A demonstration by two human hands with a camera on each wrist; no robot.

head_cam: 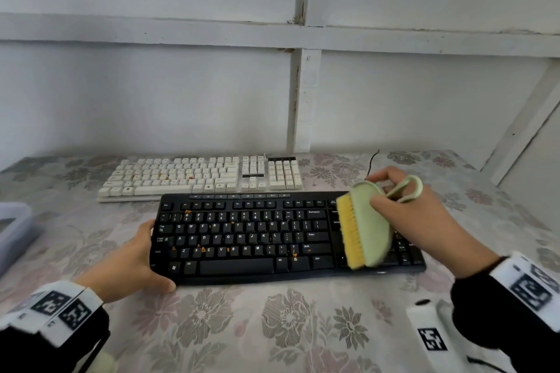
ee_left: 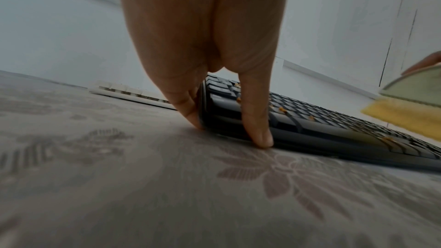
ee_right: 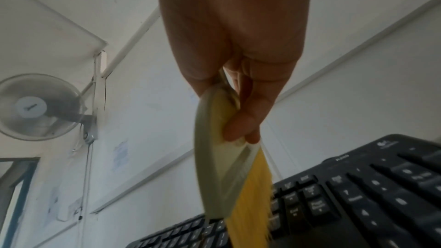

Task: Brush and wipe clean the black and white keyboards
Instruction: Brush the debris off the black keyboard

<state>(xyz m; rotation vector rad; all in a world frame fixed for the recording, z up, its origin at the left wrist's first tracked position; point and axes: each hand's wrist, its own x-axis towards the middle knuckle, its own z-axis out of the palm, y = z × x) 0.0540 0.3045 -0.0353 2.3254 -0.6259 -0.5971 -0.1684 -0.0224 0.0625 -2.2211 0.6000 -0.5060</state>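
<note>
We see a floral tabletop [head_cam: 230, 321]. White keyboard [head_cam: 200, 177] lies at the back, black keyboard [head_cam: 257, 236] just in front, both flecked with orange crumbs [head_cam: 202, 249]. Our left hand [head_cam: 133, 260] clasps the black keyboard's left end, thumb at its front edge. Our right hand [head_cam: 424, 215] grips a green brush [head_cam: 368, 225], yellow bristles on the right-hand keys.

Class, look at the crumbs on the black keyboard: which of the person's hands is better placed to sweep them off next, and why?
Right. The right hand grips the brush, bristles over the black keyboard; the left hand braces its left end.
</note>
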